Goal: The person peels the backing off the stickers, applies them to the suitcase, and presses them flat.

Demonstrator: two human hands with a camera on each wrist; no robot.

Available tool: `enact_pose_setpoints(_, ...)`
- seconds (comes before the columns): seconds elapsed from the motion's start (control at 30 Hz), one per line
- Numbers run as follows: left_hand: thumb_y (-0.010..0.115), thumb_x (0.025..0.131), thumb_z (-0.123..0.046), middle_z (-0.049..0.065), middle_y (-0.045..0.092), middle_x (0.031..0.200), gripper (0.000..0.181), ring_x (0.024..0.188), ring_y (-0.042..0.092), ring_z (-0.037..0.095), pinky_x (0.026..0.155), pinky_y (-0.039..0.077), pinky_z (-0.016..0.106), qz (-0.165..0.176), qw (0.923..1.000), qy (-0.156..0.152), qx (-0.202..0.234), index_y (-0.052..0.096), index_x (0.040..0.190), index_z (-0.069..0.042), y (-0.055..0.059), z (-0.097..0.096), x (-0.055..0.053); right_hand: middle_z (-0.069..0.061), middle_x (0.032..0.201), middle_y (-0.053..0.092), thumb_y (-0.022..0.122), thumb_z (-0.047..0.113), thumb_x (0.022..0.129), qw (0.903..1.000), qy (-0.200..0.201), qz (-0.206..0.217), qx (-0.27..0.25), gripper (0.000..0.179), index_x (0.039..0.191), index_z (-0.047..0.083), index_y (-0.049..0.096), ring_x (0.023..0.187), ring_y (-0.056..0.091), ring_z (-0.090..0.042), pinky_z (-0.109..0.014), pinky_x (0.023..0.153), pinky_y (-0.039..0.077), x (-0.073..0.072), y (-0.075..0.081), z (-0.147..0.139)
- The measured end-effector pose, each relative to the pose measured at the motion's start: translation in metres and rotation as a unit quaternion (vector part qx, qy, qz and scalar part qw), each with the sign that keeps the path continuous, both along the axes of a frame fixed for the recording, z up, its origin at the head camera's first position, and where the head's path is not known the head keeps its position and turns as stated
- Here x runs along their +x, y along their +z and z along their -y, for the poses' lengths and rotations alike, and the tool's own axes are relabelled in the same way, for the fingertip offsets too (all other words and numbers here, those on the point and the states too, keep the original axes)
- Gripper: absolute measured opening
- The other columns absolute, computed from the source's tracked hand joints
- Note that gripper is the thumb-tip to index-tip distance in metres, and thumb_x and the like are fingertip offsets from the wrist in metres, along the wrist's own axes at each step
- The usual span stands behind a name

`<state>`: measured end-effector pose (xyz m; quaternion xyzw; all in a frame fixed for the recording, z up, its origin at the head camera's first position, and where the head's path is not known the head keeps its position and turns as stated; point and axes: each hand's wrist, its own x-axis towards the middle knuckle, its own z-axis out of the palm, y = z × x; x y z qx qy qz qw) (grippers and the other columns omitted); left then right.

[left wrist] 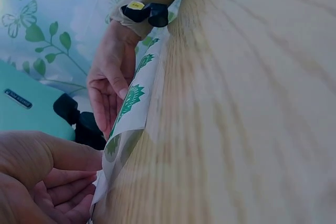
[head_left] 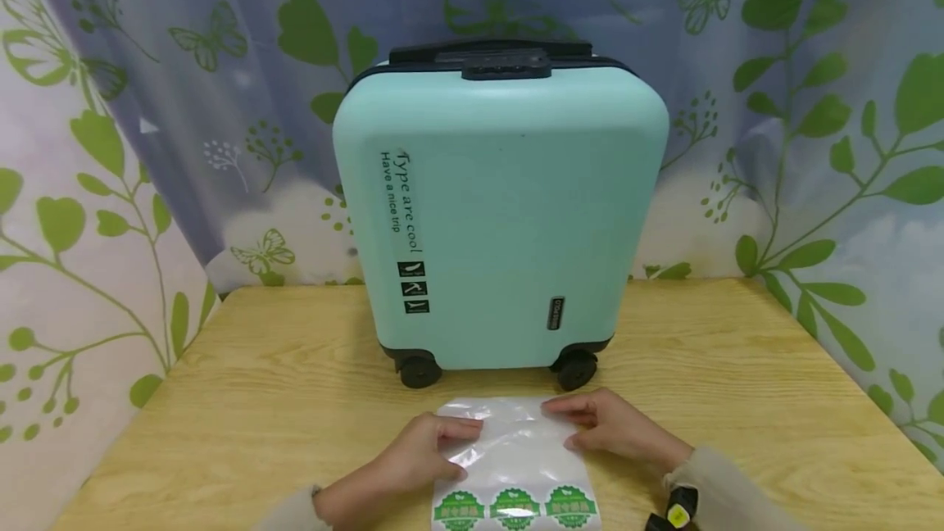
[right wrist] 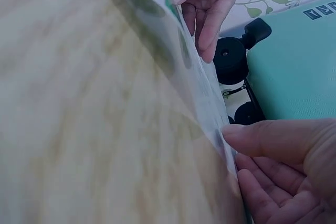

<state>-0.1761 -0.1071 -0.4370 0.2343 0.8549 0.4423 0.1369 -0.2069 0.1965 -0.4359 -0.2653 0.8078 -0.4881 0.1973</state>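
Sheet (head_left: pixel 516 457) of glossy backing is held flat on the table (head_left: pixel 737 383), just in front of the suitcase (head_left: pixel 501 211) wheels. Three green round stickers (head_left: pixel 514 506) are seen along its near edge; the far part appears bare and shiny. The left hand (head_left: pixel 420 457) is laid on the sheet's left edge with thumb and fingers curled in a pinch on it. The right hand (head_left: pixel 612 428) is set at the right edge, its thumb and fingers likewise closed on the film. No sticker is yet seen lifted, and none is seen newly placed on the suitcase front, so the peeling is judged barely begun, with all three stickers left.
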Motion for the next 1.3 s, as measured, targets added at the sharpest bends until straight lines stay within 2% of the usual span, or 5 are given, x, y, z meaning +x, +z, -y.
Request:
enact_pose_setpoints(0.47, 0.074, 0.074, 0.002, 0.013, 0.061, 0.125, 0.044, 0.123, 0.05, 0.032, 0.099, 0.042, 0.032, 0.022, 0.9964, -0.025, 0.078, 0.064, 0.116, 0.005, -0.005, 0.009, -0.004, -0.024, 0.13, 0.053, 0.071, 0.006, 0.082, 0.9999, -0.003, 0.01, -0.011, 0.044, 0.123, -0.004, 0.059, 0.12, 0.05, -0.037, -0.036, 0.095, 0.045, -0.003, -0.003, 0.001)
enact_pose_setpoints(0.7, 0.07, 0.077, 0.005, 0.021, 0.058, 0.126, 0.041, 0.118, 0.053, 0.034, 0.092, 0.048, 0.029, 0.082, 0.9834, 0.028, 0.159, 0.063, 0.117, 0.006, -0.007, 0.016, 0.001, -0.021, 0.127, 0.057, 0.071, 0.01, 0.083, 1.0, 0.003, 0.006, -0.006, 0.042, 0.122, -0.003, 0.06, 0.117, 0.056, -0.023, -0.039, 0.095, 0.045, -0.004, -0.005, 0.0)
enact_pose_setpoints(0.93, 0.072, 0.078, -0.001, 0.02, 0.062, 0.119, 0.039, 0.112, 0.057, 0.029, 0.091, 0.049, 0.029, 0.097, 0.9831, 0.047, 0.148, 0.063, 0.115, 0.006, -0.002, 0.033, 0.009, -0.021, 0.126, 0.058, 0.069, 0.014, 0.086, 0.9999, 0.008, -0.011, -0.01, 0.041, 0.122, -0.003, 0.06, 0.115, 0.057, -0.021, -0.038, 0.093, 0.047, -0.005, -0.002, -0.001)
enact_pose_setpoints(1.13, 0.072, 0.08, -0.005, 0.022, 0.062, 0.119, 0.041, 0.111, 0.057, 0.031, 0.091, 0.049, 0.03, 0.108, 0.9812, 0.045, 0.154, 0.061, 0.117, 0.008, 0.003, 0.043, 0.016, -0.022, 0.125, 0.058, 0.067, 0.013, 0.087, 0.9996, -0.002, -0.012, -0.025, 0.04, 0.122, -0.005, 0.06, 0.116, 0.055, -0.034, -0.028, 0.09, 0.049, -0.003, 0.004, -0.002)
enact_pose_setpoints(1.3, 0.071, 0.08, -0.003, 0.025, 0.061, 0.118, 0.041, 0.111, 0.057, 0.035, 0.087, 0.05, 0.026, 0.102, 0.9816, 0.041, 0.156, 0.059, 0.117, 0.012, 0.003, 0.05, 0.022, -0.024, 0.125, 0.058, 0.066, 0.011, 0.088, 0.9992, -0.014, 0.0, -0.038, 0.039, 0.122, -0.007, 0.058, 0.115, 0.054, -0.039, -0.03, 0.089, 0.049, -0.001, 0.007, -0.001)
